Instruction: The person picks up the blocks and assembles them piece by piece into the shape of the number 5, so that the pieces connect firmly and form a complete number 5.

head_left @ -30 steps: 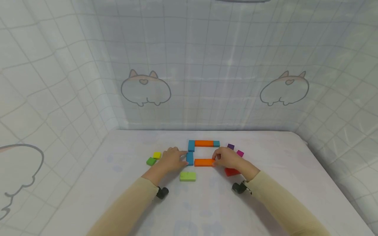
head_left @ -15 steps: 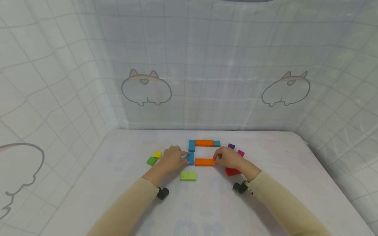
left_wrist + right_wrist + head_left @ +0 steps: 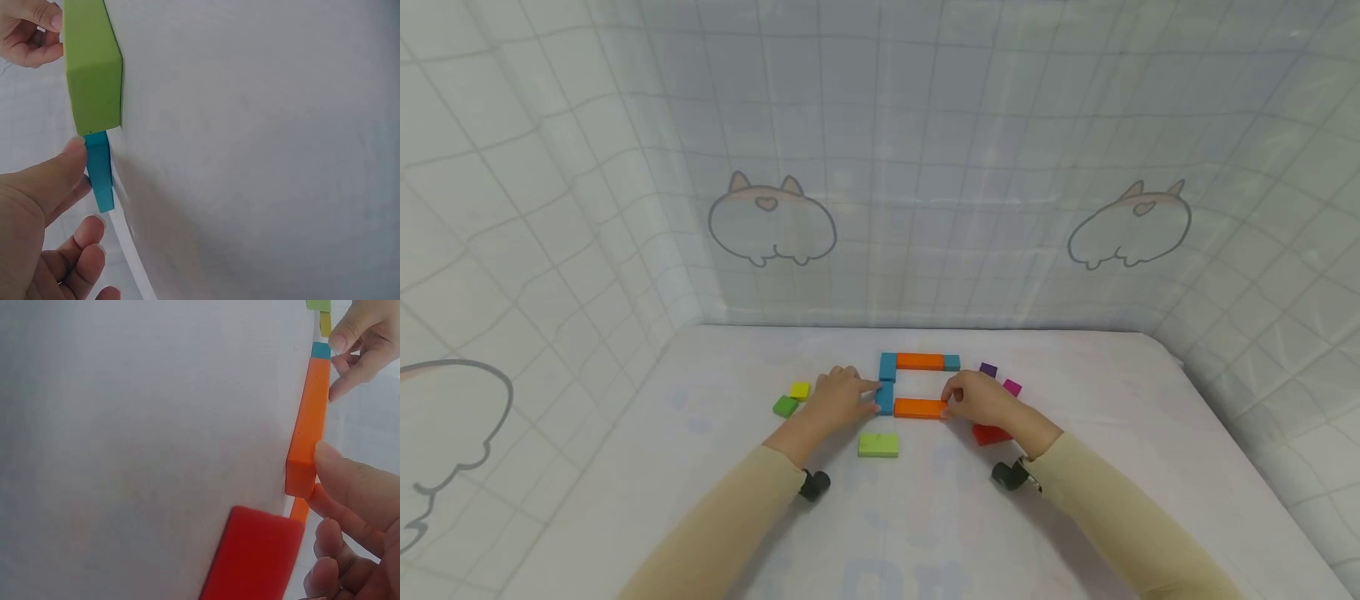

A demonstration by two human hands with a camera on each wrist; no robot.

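Fingers of our left hand (image 3: 837, 397) pinch the near blue block (image 3: 886, 398), while those of our right hand (image 3: 977, 398) grip the right end of the near orange block (image 3: 917, 408); both blocks lie just beside each other, toward the middle of the surface's (image 3: 662, 467) far edge. Farther from that edge, we have a light green block (image 3: 878, 446) lying flat, and a red block (image 3: 991, 434) beside our right wrist.

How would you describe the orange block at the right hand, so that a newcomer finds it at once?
On the white table, look at the right hand. It pinches the right end of a long orange block. The other orange block lies farther from the person, untouched by either hand; the one to pick is nearer and held.
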